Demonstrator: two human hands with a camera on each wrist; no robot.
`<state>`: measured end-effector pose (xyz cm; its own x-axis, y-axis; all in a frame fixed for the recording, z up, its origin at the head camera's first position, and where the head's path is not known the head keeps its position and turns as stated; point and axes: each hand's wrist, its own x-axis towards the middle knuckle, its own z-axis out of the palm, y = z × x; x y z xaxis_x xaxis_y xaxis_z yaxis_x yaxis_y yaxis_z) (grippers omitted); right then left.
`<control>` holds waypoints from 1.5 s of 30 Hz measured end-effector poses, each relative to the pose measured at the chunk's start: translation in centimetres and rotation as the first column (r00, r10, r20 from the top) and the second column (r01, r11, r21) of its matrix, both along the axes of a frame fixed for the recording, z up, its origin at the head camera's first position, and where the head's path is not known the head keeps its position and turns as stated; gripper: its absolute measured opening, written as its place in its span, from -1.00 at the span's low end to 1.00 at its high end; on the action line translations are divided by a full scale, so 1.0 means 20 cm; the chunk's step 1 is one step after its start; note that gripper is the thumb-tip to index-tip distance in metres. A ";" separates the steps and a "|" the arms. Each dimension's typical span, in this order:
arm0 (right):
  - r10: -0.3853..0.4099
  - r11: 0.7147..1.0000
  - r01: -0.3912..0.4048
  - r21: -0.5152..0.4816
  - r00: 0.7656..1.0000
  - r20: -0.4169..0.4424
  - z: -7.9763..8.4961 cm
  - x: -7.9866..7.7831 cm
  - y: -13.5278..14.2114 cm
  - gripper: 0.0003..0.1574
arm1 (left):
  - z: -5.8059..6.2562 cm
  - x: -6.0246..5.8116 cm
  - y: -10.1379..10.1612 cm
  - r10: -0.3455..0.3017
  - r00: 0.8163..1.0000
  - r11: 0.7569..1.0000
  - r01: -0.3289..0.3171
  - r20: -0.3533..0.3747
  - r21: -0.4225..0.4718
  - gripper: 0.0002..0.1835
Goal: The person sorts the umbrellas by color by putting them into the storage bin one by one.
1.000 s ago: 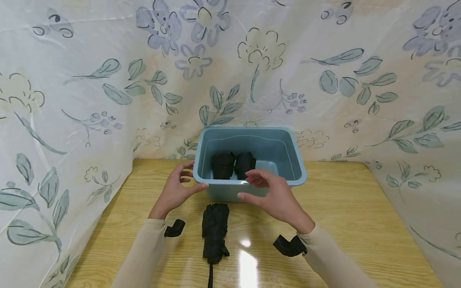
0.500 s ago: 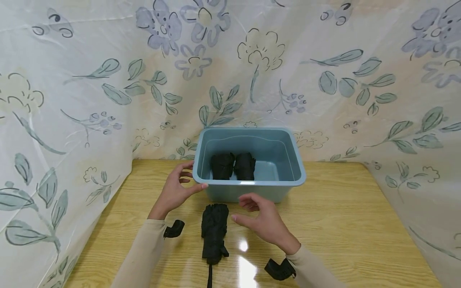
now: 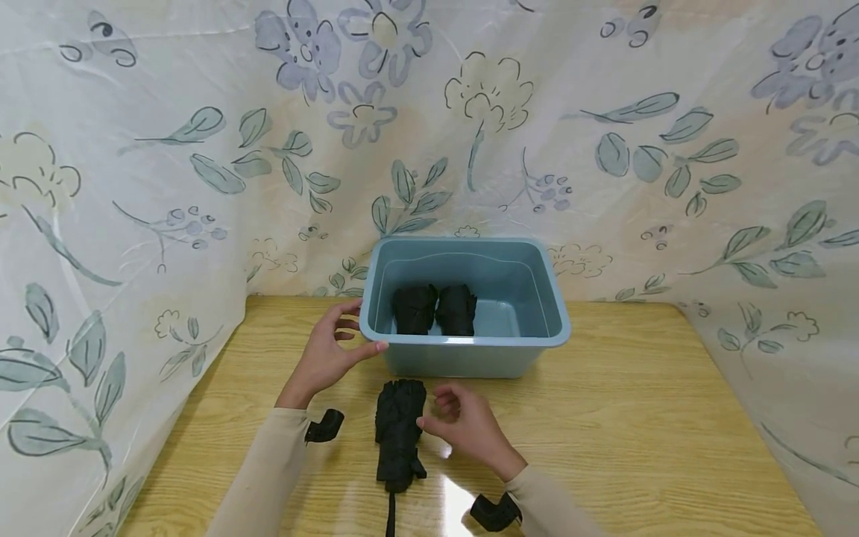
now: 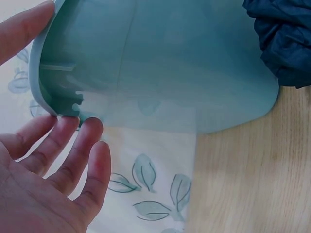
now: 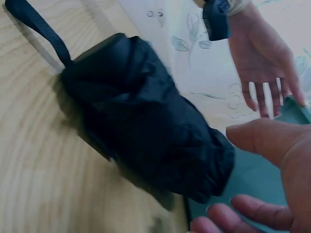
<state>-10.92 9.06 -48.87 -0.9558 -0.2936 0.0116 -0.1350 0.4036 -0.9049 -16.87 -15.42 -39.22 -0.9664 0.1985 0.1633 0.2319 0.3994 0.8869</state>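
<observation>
A folded black umbrella (image 3: 400,432) with a wrist strap lies on the table in front of a blue plastic bin (image 3: 463,358). My right hand (image 3: 473,429) is at its right side, thumb and fingers apart around a gap; the thumb tip comes close to the umbrella, and contact cannot be told. In the right wrist view the umbrella (image 5: 146,116) lies before the spread thumb and fingers. With thumb and fingertips, my left hand (image 3: 329,350) holds the bin's front left corner by the rim. Two dark bundles, like the umbrella, lie side by side inside: one left (image 3: 414,307), one right (image 3: 456,309).
The bin stands near the back of a wooden table (image 3: 637,410), against a floral cloth (image 3: 470,127) that hangs behind and at both sides. Inside the bin, bare floor (image 3: 499,317) shows right of the bundles. A black wrist camera (image 3: 325,426) sits at the left cuff.
My right hand has moved from over the bin's front rim down and toward me, to the umbrella's right side. The left hand, bin and umbrella stay where they were.
</observation>
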 end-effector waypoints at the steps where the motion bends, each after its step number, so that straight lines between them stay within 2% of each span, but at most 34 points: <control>1: -0.007 1.000 0.007 0.011 1.000 0.019 -0.01 0.00 -0.01 -0.29 | 0.00 0.00 0.00 0.000 1.000 1.000 0.000 0.000 -0.001 -0.21; 3: -0.019 0.999 0.017 0.036 0.998 0.056 -0.03 0.00 -0.03 -0.24 | -0.01 -0.01 0.00 0.000 1.000 1.000 0.000 -0.002 0.004 -0.21; 7: -0.037 0.996 0.028 0.088 0.993 0.109 -0.05 0.00 -0.08 -0.17 | -0.10 -0.05 -0.03 0.004 1.000 1.000 -0.004 0.000 0.018 -0.18; 9: -0.041 0.993 0.029 0.117 0.993 0.108 -0.05 0.00 -0.10 -0.17 | -0.14 -0.07 -0.04 0.006 1.000 1.000 -0.006 -0.003 0.014 -0.17; 12: -0.056 0.985 0.039 0.167 0.993 0.100 -0.05 0.00 -0.14 -0.18 | -0.16 -0.09 -0.05 0.010 1.000 1.000 -0.010 -0.009 0.009 -0.16; 18: -0.098 0.973 0.065 0.223 0.986 0.137 -0.06 0.01 -0.19 -0.26 | -0.16 -0.08 -0.05 0.015 1.000 1.000 -0.014 -0.019 0.018 -0.15; 25: -0.110 0.963 0.069 0.260 0.983 0.147 -0.06 0.01 -0.23 -0.26 | -0.15 -0.08 -0.05 0.013 1.000 1.000 -0.013 -0.022 0.012 -0.15; 28: -0.113 0.964 0.072 0.256 0.982 0.148 -0.07 0.01 -0.24 -0.20 | -0.16 -0.08 -0.05 0.009 1.000 1.000 -0.008 -0.022 0.012 -0.15; 30: -0.119 0.962 0.078 0.262 0.982 0.144 -0.08 0.01 -0.25 -0.10 | -0.16 -0.08 -0.05 0.003 1.000 1.000 -0.003 -0.028 0.018 -0.16; 31: -0.121 0.961 0.081 0.264 0.983 0.141 -0.08 0.00 -0.25 -0.04 | -0.14 -0.07 -0.04 0.001 1.000 1.000 0.000 -0.027 0.021 -0.17; 35: -0.130 0.953 0.088 0.288 0.983 0.130 -0.09 0.00 -0.27 0.09 | -0.13 -0.07 -0.04 0.000 0.999 1.000 0.001 -0.034 0.024 -0.18; 37: -0.131 0.950 0.089 0.300 0.984 0.124 -0.09 0.00 -0.28 0.10 | -0.13 -0.07 -0.04 0.000 1.000 1.000 0.001 -0.030 0.025 -0.18; 38: -0.133 0.948 0.090 0.304 0.983 0.123 -0.09 0.00 -0.28 0.10 | -0.15 -0.08 -0.05 0.000 0.999 1.000 0.001 -0.033 0.025 -0.17; 45: -0.133 0.938 0.085 0.335 0.983 0.124 -0.09 0.02 -0.28 0.14 | -0.16 -0.08 -0.05 -0.005 0.999 1.000 0.005 -0.033 0.028 -0.18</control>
<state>-10.53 3.49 -50.69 -0.9667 -0.1519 -0.2057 0.0470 0.6851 -0.7270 -18.52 -16.41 -42.48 -0.9594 0.1981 0.2006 0.2630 0.3728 0.8898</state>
